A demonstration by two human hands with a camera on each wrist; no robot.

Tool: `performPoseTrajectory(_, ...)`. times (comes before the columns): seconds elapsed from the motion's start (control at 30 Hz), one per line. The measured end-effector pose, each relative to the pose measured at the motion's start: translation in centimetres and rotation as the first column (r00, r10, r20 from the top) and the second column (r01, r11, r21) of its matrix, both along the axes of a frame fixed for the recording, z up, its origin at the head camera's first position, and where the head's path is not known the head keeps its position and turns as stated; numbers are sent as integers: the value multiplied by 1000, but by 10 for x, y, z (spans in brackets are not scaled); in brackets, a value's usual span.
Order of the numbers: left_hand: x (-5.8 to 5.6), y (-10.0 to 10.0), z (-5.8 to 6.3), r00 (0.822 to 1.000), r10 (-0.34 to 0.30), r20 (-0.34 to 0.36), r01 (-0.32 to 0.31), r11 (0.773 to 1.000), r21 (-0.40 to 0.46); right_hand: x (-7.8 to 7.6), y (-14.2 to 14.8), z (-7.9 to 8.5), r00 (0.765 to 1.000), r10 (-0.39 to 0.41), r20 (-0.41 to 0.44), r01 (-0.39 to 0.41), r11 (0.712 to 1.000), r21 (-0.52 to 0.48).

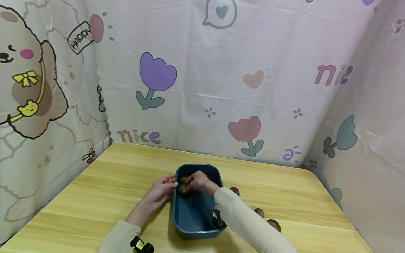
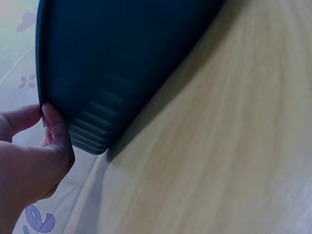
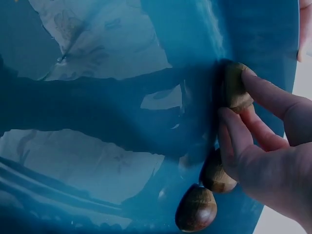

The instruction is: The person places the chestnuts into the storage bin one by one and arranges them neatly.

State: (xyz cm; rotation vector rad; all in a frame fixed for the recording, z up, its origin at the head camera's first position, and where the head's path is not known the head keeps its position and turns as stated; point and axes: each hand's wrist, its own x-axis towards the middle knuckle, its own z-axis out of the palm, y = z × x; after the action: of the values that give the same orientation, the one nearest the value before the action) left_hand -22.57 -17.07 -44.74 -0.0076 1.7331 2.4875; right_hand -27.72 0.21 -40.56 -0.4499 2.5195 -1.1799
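Observation:
A dark blue rectangular bin (image 1: 193,214) stands on the table. My left hand (image 1: 160,193) is at its left wall; in the left wrist view, thumb and fingers pinch the rim of the bin (image 2: 97,63). Inside the bin, my right hand (image 1: 198,182) pinches a brown chestnut (image 3: 237,87) between thumb and fingers, close against the wall. Two more chestnuts lie along that wall, one chestnut (image 3: 218,171) partly behind the fingers and another chestnut (image 3: 196,208) beside it. My right forearm covers part of the bin in the head view.
On the wooden table (image 1: 126,168), to the right of the bin, lie several brown chestnuts: a far one (image 1: 235,190), a middle one (image 1: 259,212) and a near one (image 1: 273,225), partly behind the right sleeve. A printed cloth (image 1: 202,70) hangs behind the table and at both sides.

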Motion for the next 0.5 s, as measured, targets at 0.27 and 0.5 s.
performPoseTrajectory(0.27,1,0,2,1000,2,7,-2,1000,-7,2,0,2,1000,-2,12,2,1000,-18)
performPoseTrajectory(0.5,1,0,0,1000,-15,2,15,1000,-7,2,2,6,999,5,52,-3,999,-40)
